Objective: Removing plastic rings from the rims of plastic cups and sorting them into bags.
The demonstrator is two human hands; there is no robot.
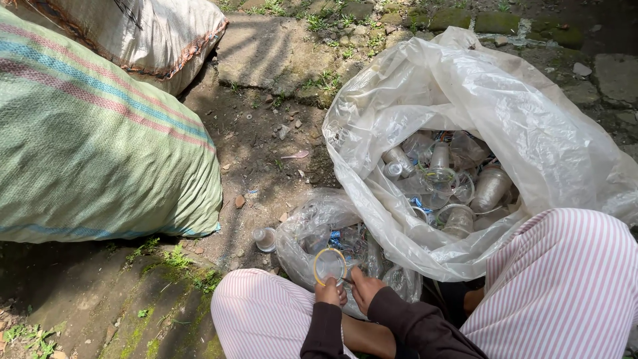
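Clear plastic cup point(329, 265): mouth tilted up toward the camera, just above both hands; left hand point(330, 292) pinches its lower rim, right hand point(364, 287) curled alongside, touching.

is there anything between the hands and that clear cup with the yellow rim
Nothing visible does. The left hand already touches the clear cup at its lower rim, and the right hand sits right beside it. The cup is held in front of a small plastic bag of other cups.
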